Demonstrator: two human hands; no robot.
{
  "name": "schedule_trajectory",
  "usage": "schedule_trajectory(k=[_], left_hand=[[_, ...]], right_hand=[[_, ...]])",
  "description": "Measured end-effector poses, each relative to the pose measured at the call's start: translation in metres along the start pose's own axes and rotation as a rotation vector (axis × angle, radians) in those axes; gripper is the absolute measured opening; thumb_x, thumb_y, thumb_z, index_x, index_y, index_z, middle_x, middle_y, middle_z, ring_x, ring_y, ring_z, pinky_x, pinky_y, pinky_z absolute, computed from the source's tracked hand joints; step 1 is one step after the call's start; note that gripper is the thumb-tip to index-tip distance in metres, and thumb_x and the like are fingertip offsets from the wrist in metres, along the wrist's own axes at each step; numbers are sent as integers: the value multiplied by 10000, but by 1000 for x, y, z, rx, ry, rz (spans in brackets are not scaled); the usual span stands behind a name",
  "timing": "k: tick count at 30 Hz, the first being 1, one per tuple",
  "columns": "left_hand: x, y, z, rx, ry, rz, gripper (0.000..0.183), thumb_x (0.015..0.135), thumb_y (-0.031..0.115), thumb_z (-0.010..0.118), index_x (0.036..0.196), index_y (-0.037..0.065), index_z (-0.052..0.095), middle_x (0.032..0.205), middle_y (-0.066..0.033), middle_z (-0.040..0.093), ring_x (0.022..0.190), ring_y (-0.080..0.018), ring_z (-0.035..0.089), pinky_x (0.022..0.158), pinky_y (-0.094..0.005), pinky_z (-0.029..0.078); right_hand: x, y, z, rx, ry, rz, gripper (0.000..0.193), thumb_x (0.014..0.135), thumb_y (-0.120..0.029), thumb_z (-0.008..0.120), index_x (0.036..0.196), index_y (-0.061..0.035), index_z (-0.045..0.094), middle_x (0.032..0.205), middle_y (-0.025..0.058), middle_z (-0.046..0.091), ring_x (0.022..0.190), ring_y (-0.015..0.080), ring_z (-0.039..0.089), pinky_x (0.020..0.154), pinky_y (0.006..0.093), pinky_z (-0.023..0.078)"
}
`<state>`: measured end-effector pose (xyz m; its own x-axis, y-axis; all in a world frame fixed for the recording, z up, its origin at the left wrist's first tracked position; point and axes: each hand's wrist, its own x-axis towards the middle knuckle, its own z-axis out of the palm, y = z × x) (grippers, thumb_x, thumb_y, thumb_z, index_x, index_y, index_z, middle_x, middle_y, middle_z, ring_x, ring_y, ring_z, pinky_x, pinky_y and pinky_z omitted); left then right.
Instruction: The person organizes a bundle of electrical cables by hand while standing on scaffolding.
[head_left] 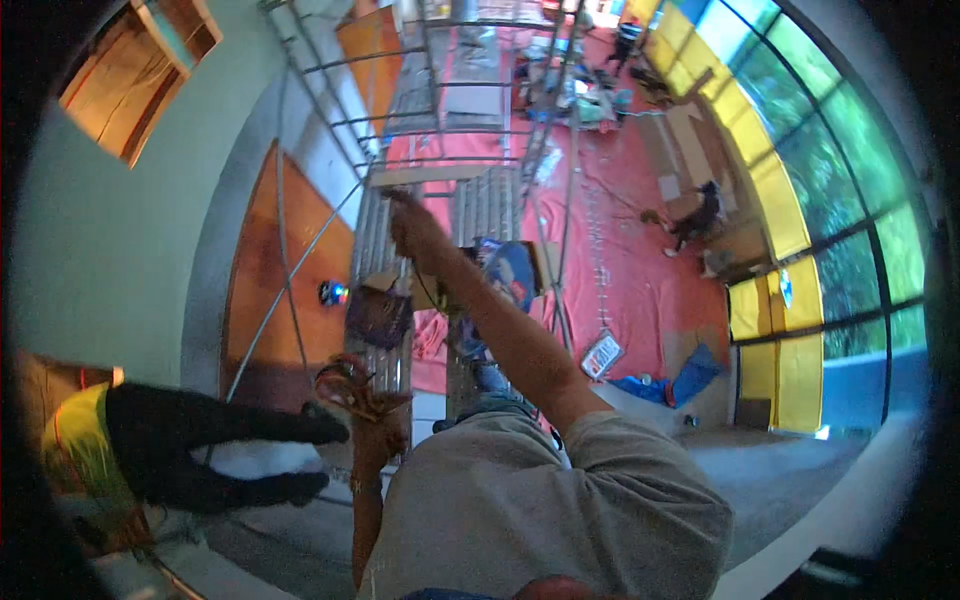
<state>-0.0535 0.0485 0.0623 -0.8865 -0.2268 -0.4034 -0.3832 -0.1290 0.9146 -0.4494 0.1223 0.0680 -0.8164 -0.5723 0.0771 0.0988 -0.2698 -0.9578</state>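
- The person stands high on a scaffold of grey metal tubes, looking down through it to a floor covered in red sheeting.
- The right hand is stretched out over the scaffold's corrugated metal planks; the fingers look curled, but whether they grip anything I cannot tell.
- The left hand is raised close to the chest, nearer the viewer than the planks, and is closed around a tangled bundle of brownish wire.
- Left of the scaffold, a co-worker in a yellow vest reaches in with two black-gloved hands; the upper glove sits just beside the bundle of wire.
- Below the planks, a dark box hangs or rests on the frame, and a blue sack lies just to its right.
- Far below, right of the scaffold, a person crouches on the red sheeting near brown boards.
- Beyond that person, yellow panels line a curved glass wall.
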Motion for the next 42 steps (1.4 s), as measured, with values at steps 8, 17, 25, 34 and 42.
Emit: schedule_trajectory(k=[8, 17, 25, 34, 42], left_hand=[[6, 44, 2, 220, 290, 83, 270, 866, 114, 772, 1088, 56, 629, 734, -22, 611, 546, -114, 565, 459, -291, 436], [63, 22, 46, 283, -8, 128, 439, 848, 74, 770, 1237, 37, 570, 1007, -76, 641, 653, -146, 618, 521, -303, 474], [67, 47, 80, 509, -97, 73, 527, 829, 104, 785, 1290, 21, 544, 1118, -91, 652, 941, -209, 634, 772, -381, 525], [93, 0, 43, -488, -506, -402, 526, 889, 146, 755, 1353, 36, 533, 1210, -119, 608, 1135, -224, 590, 847, -386, 551], [108, 16, 43, -55, -641, -19, 454, 943, 67, 674, 1373, 23, 535, 1375, -151, 552, 1265, -268, 549, 1003, -397, 502]], right_hand=[[-136, 37, 36, -248, -392, -183, 467, 1060, -303, 557, 1458, -70, 483, 1126, 52, 613, 952, 131, 561, 876, 346, 485], [-219, -18, 45, 205, -201, 62, 884, 870, -234, 827, 1578, -93, 317, 1428, 51, 525, 1317, 195, 470, 1117, 379, 382], [-222, -24, 24, 289, -82, 144, 609, 825, -151, 848, 1367, -95, 575, 1194, 8, 650, 1081, 128, 585, 948, 333, 489], [-228, -30, 14, 137, -122, 201, 643, 820, -186, 866, 1364, -20, 568, 1224, 46, 689, 1111, 129, 606, 974, 310, 495], [-230, -31, 23, -72, -50, 20, 601, 780, -261, 869, 1280, -54, 608, 1133, 48, 651, 1065, 171, 592, 945, 353, 487]])
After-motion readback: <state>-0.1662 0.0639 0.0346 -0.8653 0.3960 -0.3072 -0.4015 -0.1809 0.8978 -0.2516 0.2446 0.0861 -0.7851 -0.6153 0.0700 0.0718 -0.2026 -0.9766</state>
